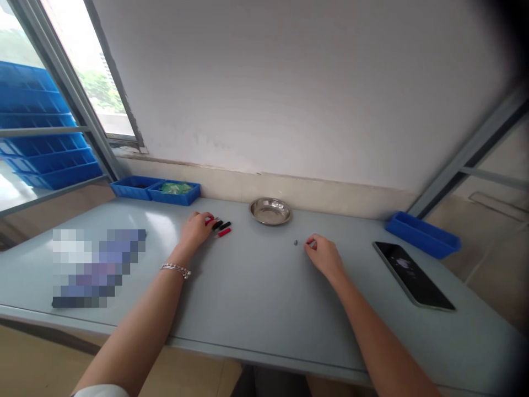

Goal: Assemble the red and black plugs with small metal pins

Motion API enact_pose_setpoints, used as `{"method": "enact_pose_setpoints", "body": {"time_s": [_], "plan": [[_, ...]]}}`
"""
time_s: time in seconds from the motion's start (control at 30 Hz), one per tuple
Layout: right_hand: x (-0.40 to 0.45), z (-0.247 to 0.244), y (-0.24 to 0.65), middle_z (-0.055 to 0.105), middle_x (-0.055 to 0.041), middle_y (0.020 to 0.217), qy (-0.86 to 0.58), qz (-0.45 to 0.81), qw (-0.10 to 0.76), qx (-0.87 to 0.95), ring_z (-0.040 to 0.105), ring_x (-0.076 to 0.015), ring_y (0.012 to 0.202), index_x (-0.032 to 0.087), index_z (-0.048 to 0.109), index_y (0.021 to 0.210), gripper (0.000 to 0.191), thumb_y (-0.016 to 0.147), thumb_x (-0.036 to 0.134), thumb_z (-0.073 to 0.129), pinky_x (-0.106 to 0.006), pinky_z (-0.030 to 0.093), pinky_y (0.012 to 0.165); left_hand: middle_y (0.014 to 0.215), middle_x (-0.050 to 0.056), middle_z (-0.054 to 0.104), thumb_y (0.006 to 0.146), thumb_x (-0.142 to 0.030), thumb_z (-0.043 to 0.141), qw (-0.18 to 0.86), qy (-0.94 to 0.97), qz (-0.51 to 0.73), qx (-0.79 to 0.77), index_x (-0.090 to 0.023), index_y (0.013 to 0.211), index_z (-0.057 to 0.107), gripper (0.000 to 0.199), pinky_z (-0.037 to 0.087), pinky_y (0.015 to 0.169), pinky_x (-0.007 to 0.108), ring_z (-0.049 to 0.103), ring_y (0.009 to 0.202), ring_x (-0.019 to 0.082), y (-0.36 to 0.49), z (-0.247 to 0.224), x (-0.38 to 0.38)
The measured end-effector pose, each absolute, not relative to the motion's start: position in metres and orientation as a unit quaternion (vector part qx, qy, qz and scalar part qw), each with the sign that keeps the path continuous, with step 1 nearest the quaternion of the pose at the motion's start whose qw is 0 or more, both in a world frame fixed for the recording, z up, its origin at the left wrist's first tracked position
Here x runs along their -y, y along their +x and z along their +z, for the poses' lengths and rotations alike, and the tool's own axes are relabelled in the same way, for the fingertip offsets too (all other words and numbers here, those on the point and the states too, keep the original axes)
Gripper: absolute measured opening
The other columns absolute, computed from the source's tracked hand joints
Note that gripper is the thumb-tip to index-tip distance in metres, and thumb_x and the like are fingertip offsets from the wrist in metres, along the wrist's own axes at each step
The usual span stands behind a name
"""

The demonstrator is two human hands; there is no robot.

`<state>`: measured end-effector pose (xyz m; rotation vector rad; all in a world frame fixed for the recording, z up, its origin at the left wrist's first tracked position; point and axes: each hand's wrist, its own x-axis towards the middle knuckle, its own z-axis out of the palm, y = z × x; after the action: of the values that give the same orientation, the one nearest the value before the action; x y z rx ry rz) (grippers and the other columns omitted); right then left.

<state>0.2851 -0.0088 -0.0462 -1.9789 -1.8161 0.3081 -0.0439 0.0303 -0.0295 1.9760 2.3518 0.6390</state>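
Note:
My left hand (197, 227) rests on the table at the left of the middle, its fingers closed around a small red cylindrical piece (209, 220), mostly covered by them. Just beside the fingertips lie small black cylindrical pieces (225, 225) and another red cylindrical piece (224, 232), close together. Across the table, my right hand (324, 256) has its thumb and fingertips curled together low over the surface. Whatever sits in that pinch is too small to make out. A tiny grey metal-looking piece (295, 242) lies just left of the right fingertips, apart from them.
A round steel dish (270, 223) stands at the back between both hands. Two blue bins (176, 199) are at the back left, one holding green-and-clear packets. Further right are a tablet or phone (413, 275) and a blue bin (424, 234). A pixelated object (99, 270) lies left.

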Motion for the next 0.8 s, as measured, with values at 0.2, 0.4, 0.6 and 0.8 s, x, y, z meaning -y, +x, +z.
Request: {"method": "enact_pose_setpoints", "body": {"time_s": [0.2,0.4,0.6,0.8], "plan": [[0.011,-0.044,0.283,0.056,-0.0011,0.060,-0.713,0.106,0.223,0.656,0.051,-0.0129,0.058,0.020,0.059,0.077,0.011,0.073,0.024,0.050,-0.022,0.031,0.052,0.083,0.005,0.054,0.073,-0.045,0.047,0.012,0.716,0.174,-0.675,-0.022,0.085,0.063,0.031,0.042,0.068,0.026,0.053,0.075,0.017,-0.032,-0.026,-0.028],[0.011,-0.044,0.282,0.057,-0.0006,0.059,-0.709,0.109,0.225,0.659,0.050,-0.0126,0.057,0.020,0.059,0.077,0.011,0.074,0.024,0.050,-0.022,0.031,0.052,0.074,0.004,0.059,0.073,-0.045,0.045,0.041,0.749,0.132,-0.648,-0.021,0.078,0.063,0.031,0.041,0.064,0.025,0.054,0.071,0.017,-0.026,-0.029,-0.030],[0.011,-0.044,0.281,0.057,-0.0007,0.059,-0.705,0.116,0.238,0.657,0.051,-0.0129,0.057,0.020,0.059,0.074,0.009,0.072,0.023,0.051,-0.022,0.032,0.052,0.079,0.005,0.061,0.067,-0.041,0.051,0.025,0.761,0.097,-0.641,-0.022,0.074,0.064,0.025,0.041,0.068,0.026,0.055,0.075,0.019,-0.022,-0.029,-0.029],[0.014,-0.038,0.273,0.059,-0.0008,0.059,-0.602,0.289,0.377,0.642,0.055,-0.0123,0.056,0.017,0.055,0.074,0.012,0.071,0.028,0.050,-0.023,0.039,0.056,0.076,0.005,0.064,0.070,-0.035,0.049,0.020,0.797,0.132,-0.590,-0.020,0.073,0.063,0.021,0.040,0.067,0.027,0.056,0.073,0.019,0.003,-0.017,-0.014]]}}
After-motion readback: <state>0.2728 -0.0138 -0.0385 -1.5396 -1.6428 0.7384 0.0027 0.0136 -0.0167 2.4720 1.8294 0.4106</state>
